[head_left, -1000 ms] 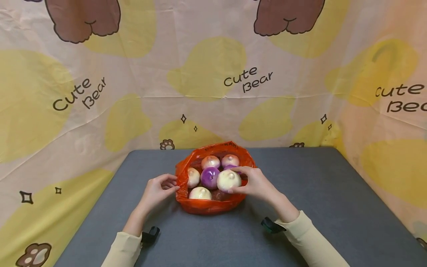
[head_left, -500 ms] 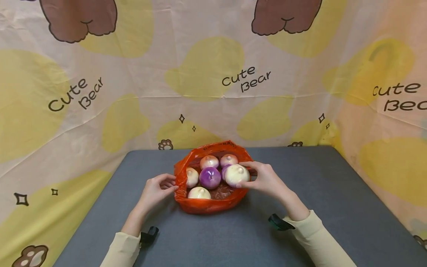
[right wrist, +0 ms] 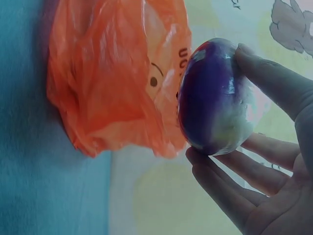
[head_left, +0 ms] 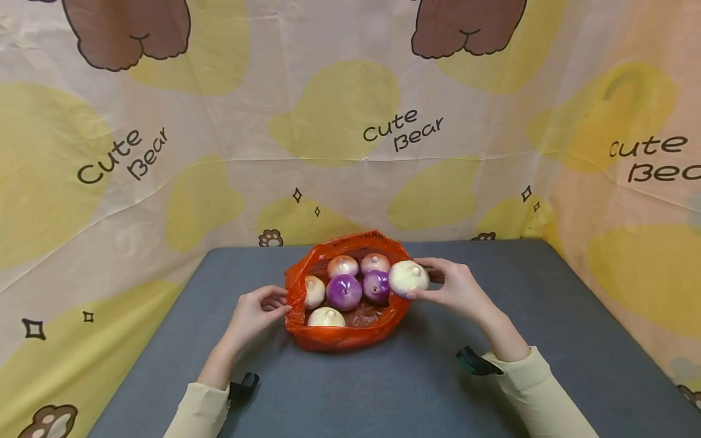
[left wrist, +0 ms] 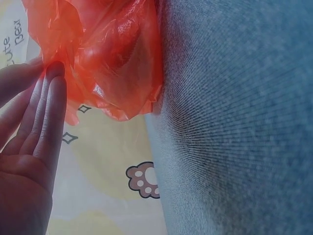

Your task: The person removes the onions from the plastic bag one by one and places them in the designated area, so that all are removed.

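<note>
Onion point(head_left: 408, 278) at the bag's point(head_left: 328, 337) three o'clock rim, pinched by the right hand point(head_left: 457, 292); left hand point(head_left: 254, 313) pinches the nine o'clock edge.

Left wrist: fingers point(left wrist: 49, 105) flat on plastic.

Right wrist: fingertips clasp it, lift-out underway, I'd say; next needs clear table.

The bag point(head_left: 342, 331) hides a lot: its near wall covers the bottom of the front onion point(head_left: 326, 317), and the left rim cuts off part of the one beside it point(head_left: 314, 291). The two at the back sit behind the purple ones, so only their tops show. The left hand point(head_left: 253, 313) has its fingertips tucked against the plastic, and the left wrist view crops the hand point(left wrist: 27, 161) at the frame edge, thumb mostly out of shot. In the right wrist view the palm point(right wrist: 274, 196) runs off the corner, and the onion point(right wrist: 215, 98) blocks where the thumb lands. Print on the bag point(right wrist: 117, 83) is too crumpled to read.
</note>
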The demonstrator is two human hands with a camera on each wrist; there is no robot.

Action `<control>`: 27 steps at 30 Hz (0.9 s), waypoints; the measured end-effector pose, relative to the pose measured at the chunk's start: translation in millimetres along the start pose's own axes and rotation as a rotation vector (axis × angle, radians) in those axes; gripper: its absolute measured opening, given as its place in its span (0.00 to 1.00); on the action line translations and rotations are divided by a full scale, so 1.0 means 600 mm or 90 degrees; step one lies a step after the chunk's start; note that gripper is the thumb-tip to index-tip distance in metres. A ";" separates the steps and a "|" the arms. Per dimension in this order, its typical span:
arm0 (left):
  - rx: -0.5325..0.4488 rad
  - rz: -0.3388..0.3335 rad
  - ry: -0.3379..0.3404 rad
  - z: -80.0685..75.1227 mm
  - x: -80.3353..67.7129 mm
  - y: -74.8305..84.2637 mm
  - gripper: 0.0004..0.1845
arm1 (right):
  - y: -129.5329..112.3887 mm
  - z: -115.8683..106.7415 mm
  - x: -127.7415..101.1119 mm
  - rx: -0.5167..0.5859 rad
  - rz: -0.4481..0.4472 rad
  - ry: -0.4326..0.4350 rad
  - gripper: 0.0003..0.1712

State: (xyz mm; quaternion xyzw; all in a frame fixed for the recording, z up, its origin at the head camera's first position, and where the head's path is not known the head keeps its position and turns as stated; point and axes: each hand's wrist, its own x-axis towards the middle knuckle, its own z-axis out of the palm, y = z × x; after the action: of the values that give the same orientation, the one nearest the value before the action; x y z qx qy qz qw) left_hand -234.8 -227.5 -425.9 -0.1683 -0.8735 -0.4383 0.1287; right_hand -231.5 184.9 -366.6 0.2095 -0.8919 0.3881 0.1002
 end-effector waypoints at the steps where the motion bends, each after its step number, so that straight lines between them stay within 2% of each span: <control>1: -0.002 0.001 -0.001 0.000 0.000 0.000 0.15 | 0.002 -0.003 -0.001 -0.002 0.003 0.003 0.40; 12: 0.003 0.001 -0.006 -0.002 -0.001 0.001 0.13 | 0.024 -0.035 -0.009 -0.030 0.039 0.030 0.42; 27: 0.010 0.006 -0.005 0.000 -0.001 0.000 0.13 | 0.081 -0.064 -0.021 -0.055 0.088 0.039 0.41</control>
State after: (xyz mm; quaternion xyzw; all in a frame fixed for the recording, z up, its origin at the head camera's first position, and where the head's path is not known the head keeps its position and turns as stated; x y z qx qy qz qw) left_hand -234.4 -227.7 -425.9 -0.1729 -0.8765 -0.4304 0.1286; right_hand -241.8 246.5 -376.2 0.1307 -0.9167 0.3615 0.1091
